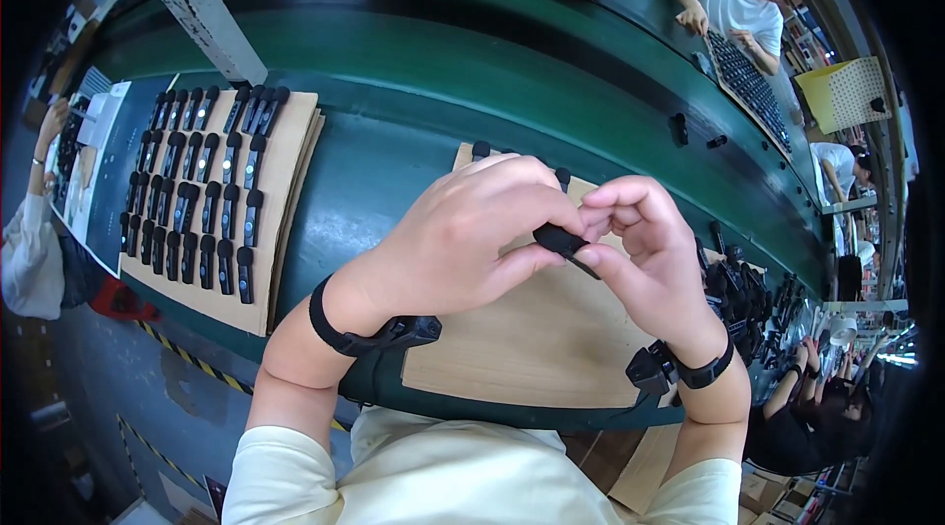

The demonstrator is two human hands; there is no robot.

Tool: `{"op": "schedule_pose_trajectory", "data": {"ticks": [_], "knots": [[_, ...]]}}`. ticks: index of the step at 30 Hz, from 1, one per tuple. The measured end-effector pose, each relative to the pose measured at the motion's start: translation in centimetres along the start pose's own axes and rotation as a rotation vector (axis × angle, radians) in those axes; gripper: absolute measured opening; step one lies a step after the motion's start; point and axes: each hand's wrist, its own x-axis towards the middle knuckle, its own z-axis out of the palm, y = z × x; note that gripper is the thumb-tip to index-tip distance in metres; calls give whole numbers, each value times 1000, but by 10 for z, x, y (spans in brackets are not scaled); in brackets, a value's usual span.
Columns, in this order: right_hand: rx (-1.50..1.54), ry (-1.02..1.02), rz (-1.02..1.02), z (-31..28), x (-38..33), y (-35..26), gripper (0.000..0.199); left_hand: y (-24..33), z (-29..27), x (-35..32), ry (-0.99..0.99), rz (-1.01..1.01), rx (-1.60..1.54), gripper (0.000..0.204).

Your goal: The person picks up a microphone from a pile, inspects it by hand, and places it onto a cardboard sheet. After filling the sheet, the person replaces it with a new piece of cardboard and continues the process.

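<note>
Both hands meet over a brown cardboard sheet [512, 358] on the green bench. Between them is a small black clip-on microphone [561, 240], tilted down to the right. My left hand [472, 230] pinches its upper left end between thumb and fingers. The thumb and fingertips of my right hand [645, 249] close on its other end, and its remaining fingers curl above. Fingers cover part of the piece, so its details are hidden. Along the sheet's far edge, behind my hands, the dark tips of a few similar pieces [480, 149] show.
Stacked cardboard at left carries rows of black foam-tipped microphones [205, 156]. A heap of black parts [733, 294] lies right of my right hand. Beyond runs a green conveyor belt [443, 62], with a metal post [197, 8]. A co-worker [738, 8] handles a filled tray [748, 82].
</note>
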Motion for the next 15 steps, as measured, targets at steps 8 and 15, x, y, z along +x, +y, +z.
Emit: {"op": "schedule_pose_trajectory", "data": {"ticks": [8, 15], "knots": [[-323, -38, 45, -21, 12, 13, 29, -2, 0, 0, 46, -107, 53, 37], [-459, 137, 295, -58, 15, 79, 20, -6, -1, -1, 39, -82, 62, 30]]}}
